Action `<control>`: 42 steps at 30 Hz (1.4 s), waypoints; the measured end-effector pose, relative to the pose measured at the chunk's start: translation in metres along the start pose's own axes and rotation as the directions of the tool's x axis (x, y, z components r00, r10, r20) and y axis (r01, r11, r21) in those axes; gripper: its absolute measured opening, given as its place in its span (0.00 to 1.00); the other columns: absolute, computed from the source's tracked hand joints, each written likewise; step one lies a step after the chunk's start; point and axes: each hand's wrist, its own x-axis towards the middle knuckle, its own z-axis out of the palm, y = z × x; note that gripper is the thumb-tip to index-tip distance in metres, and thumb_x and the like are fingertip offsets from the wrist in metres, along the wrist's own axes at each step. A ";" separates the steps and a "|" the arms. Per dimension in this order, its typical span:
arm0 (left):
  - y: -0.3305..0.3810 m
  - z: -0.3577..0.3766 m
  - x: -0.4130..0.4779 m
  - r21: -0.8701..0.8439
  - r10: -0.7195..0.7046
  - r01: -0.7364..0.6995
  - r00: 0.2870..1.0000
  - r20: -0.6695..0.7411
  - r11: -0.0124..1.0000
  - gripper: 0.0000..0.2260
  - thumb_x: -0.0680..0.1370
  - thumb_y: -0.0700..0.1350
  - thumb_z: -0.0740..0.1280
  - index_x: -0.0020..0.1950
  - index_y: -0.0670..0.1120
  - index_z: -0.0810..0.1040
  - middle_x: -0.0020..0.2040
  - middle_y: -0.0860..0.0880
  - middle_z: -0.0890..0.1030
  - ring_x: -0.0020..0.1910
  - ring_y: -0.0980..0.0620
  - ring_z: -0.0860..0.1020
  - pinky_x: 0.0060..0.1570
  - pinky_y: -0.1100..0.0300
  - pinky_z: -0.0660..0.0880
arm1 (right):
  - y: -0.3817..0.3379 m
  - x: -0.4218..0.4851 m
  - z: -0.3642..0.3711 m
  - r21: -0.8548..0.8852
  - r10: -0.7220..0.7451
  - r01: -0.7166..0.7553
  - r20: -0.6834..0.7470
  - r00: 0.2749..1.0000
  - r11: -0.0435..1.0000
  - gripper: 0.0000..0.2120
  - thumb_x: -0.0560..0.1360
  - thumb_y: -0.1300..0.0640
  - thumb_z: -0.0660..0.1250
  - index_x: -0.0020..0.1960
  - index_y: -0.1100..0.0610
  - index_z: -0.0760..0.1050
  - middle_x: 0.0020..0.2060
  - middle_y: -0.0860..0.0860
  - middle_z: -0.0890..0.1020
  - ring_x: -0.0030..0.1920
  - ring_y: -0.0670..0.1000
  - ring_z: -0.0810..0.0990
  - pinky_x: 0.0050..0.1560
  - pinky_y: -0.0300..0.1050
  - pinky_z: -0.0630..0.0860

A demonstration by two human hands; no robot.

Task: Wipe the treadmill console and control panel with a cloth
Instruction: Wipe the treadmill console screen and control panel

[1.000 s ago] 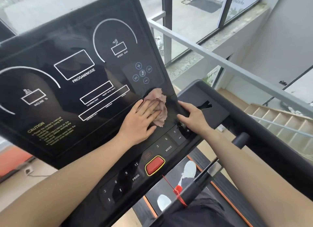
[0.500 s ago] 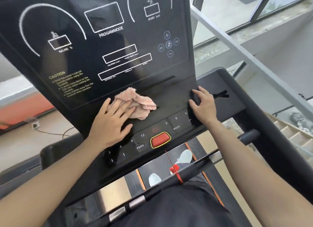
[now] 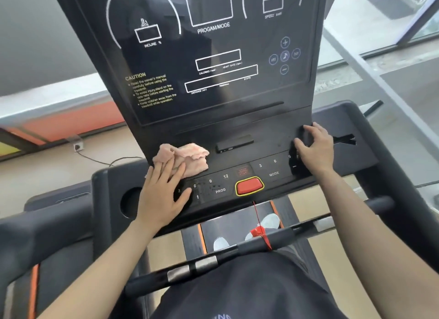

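Note:
The black treadmill console rises ahead of me, with white display outlines and a caution text. Below it runs the control panel with number keys, PROG, MODE and a red stop button. A crumpled pink cloth lies at the panel's left end. My left hand presses flat on the cloth's near edge with straight fingers. My right hand curls its fingers round the raised right edge of the panel.
A black handlebar with silver grip sensors crosses in front of me, with a red safety clip on a cord from the stop button. A round cup holder sits left of my left hand. White shoes show on the belt below.
My left hand has slid the cloth leftward along the panel, from its right part to its left end. The view has turned to face the console squarely. My right hand keeps its hold.

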 end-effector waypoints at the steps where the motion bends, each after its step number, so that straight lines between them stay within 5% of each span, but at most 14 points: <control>1: 0.004 0.004 -0.006 -0.027 -0.030 0.030 1.000 0.001 0.999 0.31 0.81 0.63 0.56 0.82 0.52 0.62 0.84 0.51 0.56 0.84 0.45 0.52 0.80 0.39 0.55 | 0.000 0.000 0.000 -0.006 -0.002 0.002 0.009 1.000 1.000 0.24 0.76 0.54 0.72 0.71 0.57 0.75 0.75 0.55 0.70 0.73 0.60 0.67 0.74 0.47 0.62; 6: 0.041 0.014 -0.014 -0.109 -0.089 0.089 0.996 0.007 0.990 0.34 0.79 0.65 0.54 0.83 0.52 0.60 0.84 0.50 0.55 0.85 0.46 0.49 0.82 0.40 0.48 | 0.001 -0.001 -0.005 -0.043 -0.016 0.018 0.064 0.998 0.999 0.27 0.76 0.54 0.72 0.73 0.58 0.73 0.77 0.56 0.68 0.74 0.61 0.65 0.75 0.48 0.61; 16: 0.113 0.016 0.032 -0.153 0.054 -0.044 0.996 0.067 0.987 0.36 0.79 0.68 0.50 0.84 0.52 0.53 0.85 0.51 0.50 0.84 0.48 0.42 0.82 0.51 0.40 | 0.003 -0.002 -0.008 -0.092 -0.041 0.052 0.122 0.992 0.994 0.31 0.77 0.51 0.72 0.77 0.57 0.69 0.79 0.56 0.65 0.76 0.61 0.62 0.77 0.53 0.60; 20: 0.146 0.020 0.053 -0.177 0.136 -0.117 0.986 0.100 0.977 0.37 0.78 0.67 0.52 0.84 0.50 0.58 0.85 0.50 0.55 0.85 0.47 0.48 0.83 0.52 0.42 | 0.004 -0.002 -0.013 -0.090 -0.054 0.069 0.161 0.986 0.994 0.31 0.76 0.51 0.73 0.76 0.56 0.69 0.79 0.55 0.64 0.76 0.60 0.62 0.76 0.51 0.60; 25: 0.185 0.028 0.089 -0.227 0.227 -0.192 0.964 0.139 0.955 0.39 0.78 0.68 0.51 0.85 0.50 0.52 0.85 0.49 0.47 0.84 0.49 0.43 0.83 0.48 0.46 | 0.011 -0.002 -0.030 0.018 -0.082 0.080 0.201 0.976 0.997 0.26 0.76 0.53 0.73 0.73 0.53 0.74 0.78 0.50 0.67 0.78 0.52 0.64 0.76 0.46 0.60; 33: 0.242 0.040 0.140 -0.136 0.320 -0.297 0.925 0.203 0.945 0.41 0.77 0.70 0.51 0.85 0.51 0.49 0.85 0.48 0.43 0.84 0.46 0.39 0.82 0.44 0.41 | 0.043 -0.026 -0.052 0.120 -0.112 0.100 0.097 0.989 0.988 0.23 0.75 0.61 0.73 0.69 0.56 0.76 0.68 0.49 0.77 0.69 0.46 0.74 0.73 0.51 0.71; 42: 0.294 0.054 0.156 -0.205 0.506 -0.473 0.847 0.161 0.857 0.43 0.73 0.69 0.54 0.84 0.49 0.54 0.85 0.47 0.54 0.85 0.45 0.48 0.82 0.43 0.45 | 0.070 -0.061 -0.066 0.144 -0.132 0.143 -0.079 0.988 0.979 0.21 0.73 0.68 0.70 0.65 0.59 0.79 0.59 0.51 0.82 0.59 0.50 0.80 0.62 0.52 0.79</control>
